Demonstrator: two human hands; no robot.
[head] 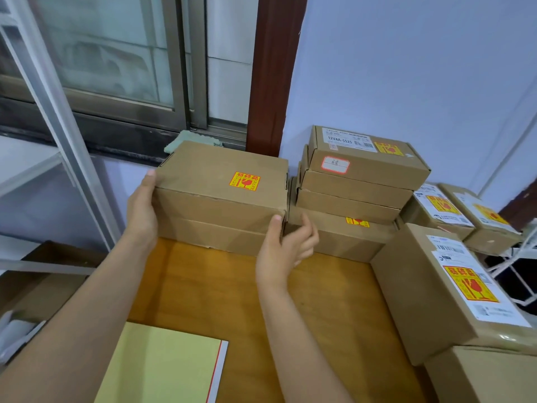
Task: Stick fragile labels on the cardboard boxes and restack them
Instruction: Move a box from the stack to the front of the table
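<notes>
Both hands are steadying the labelled top box [223, 181] on the left stack: left hand [141, 209] lying flat against its side, right hand [286, 242] loosely cupping its corner. Every box top in view is showing a fragile label [244, 180]; stacking looks nearly done.

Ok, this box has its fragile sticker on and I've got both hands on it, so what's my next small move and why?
Probably let go and reach for an unlabelled box. The labelled box already sits on the stack by the window, its fragile label on top, with your left hand flat on its side and your right hand at its near corner.
</notes>
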